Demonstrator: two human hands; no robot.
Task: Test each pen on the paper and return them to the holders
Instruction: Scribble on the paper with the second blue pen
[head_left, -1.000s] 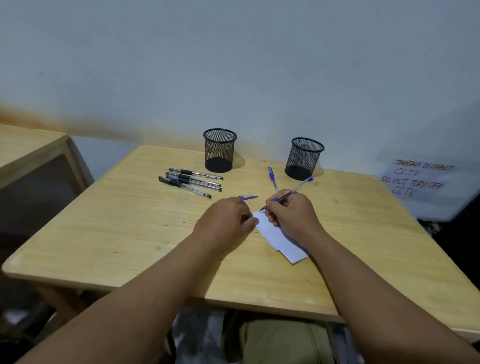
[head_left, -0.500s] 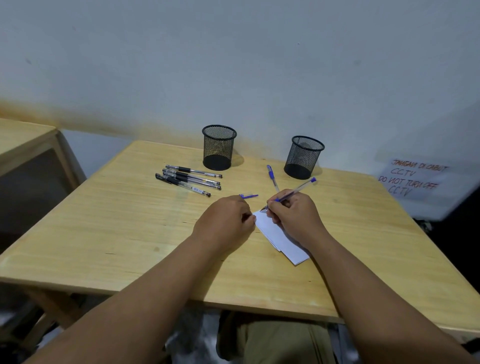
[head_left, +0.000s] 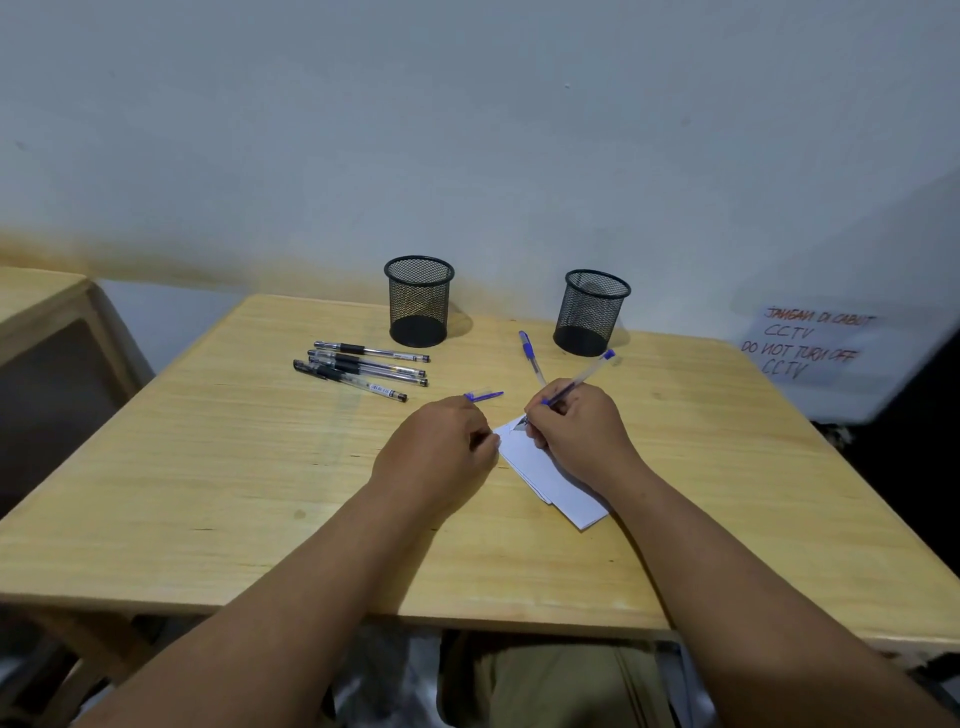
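My right hand (head_left: 582, 434) pinches a blue pen (head_left: 576, 382), its tip down on the near-12-o'clock corner of the white paper (head_left: 545, 473) where a dark scribble shows, while my left hand (head_left: 436, 452) rests curled at the paper's 9 o'clock edge with its fingertips touching that edge. A blue cap (head_left: 483, 396) lies just at 12 o'clock of my left hand, and a second blue pen (head_left: 530, 356) lies at 12 o'clock of my right. Four black pens (head_left: 363, 370) lie side by side at 10 o'clock, and the two mesh holders, left holder (head_left: 418, 301) and right holder (head_left: 592, 312), stand at 12 o'clock by the wall on the wooden table (head_left: 208, 493).
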